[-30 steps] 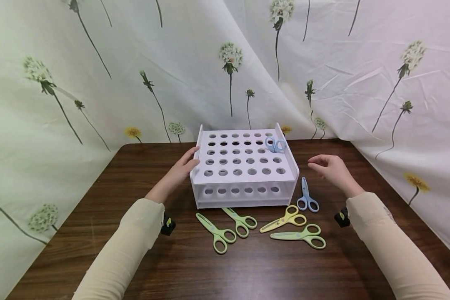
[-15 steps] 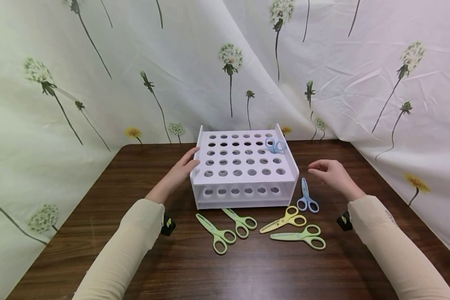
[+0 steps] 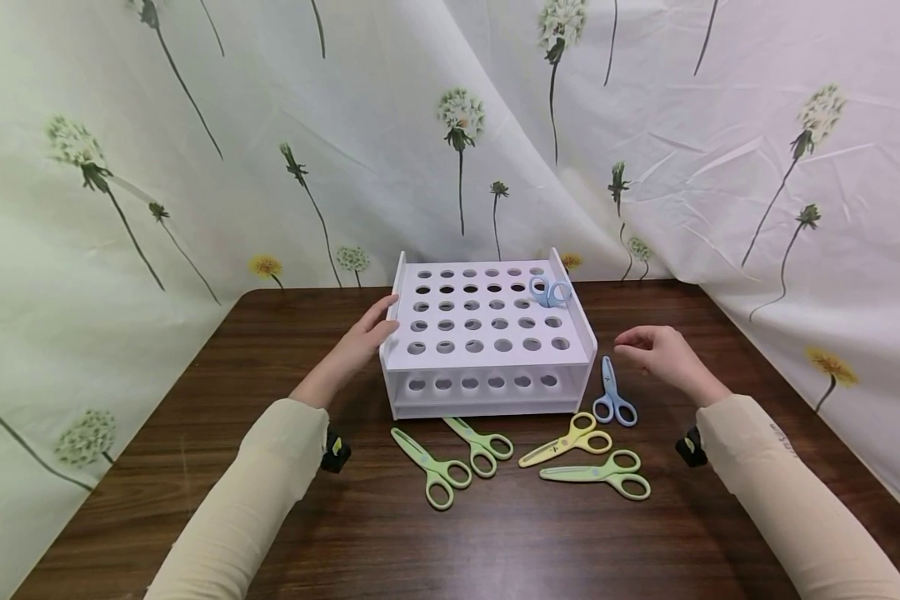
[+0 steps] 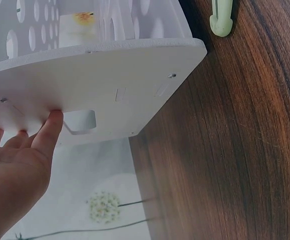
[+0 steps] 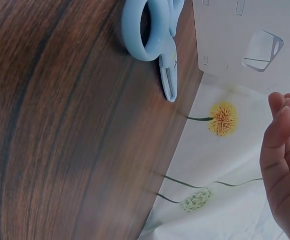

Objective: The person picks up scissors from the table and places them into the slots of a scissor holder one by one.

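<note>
A white rack (image 3: 487, 361) with rows of round holes stands at the middle of the table. My left hand (image 3: 354, 346) touches its left side panel (image 4: 134, 95), fingertips against the panel beside a cut-out. Blue scissors (image 3: 547, 298) stand in a hole at the rack's back right, handles up and blades hidden. My right hand (image 3: 663, 357), fingers loosely bent and holding nothing, hovers right of the rack. Just below its fingertips in the head view, another pair of blue scissors (image 3: 611, 397) lies on the table, points away from me.
Several more scissors lie before the rack: green scissors (image 3: 432, 467) and green scissors (image 3: 483, 443) at left, yellow scissors (image 3: 570, 439) and green scissors (image 3: 603, 472) at right. A flower-printed curtain (image 3: 390, 125) hangs behind the brown wooden table (image 3: 330, 533).
My right hand has come slightly down toward the blue scissors on the table. The left hand stays at the rack, and the scissors have not moved.
</note>
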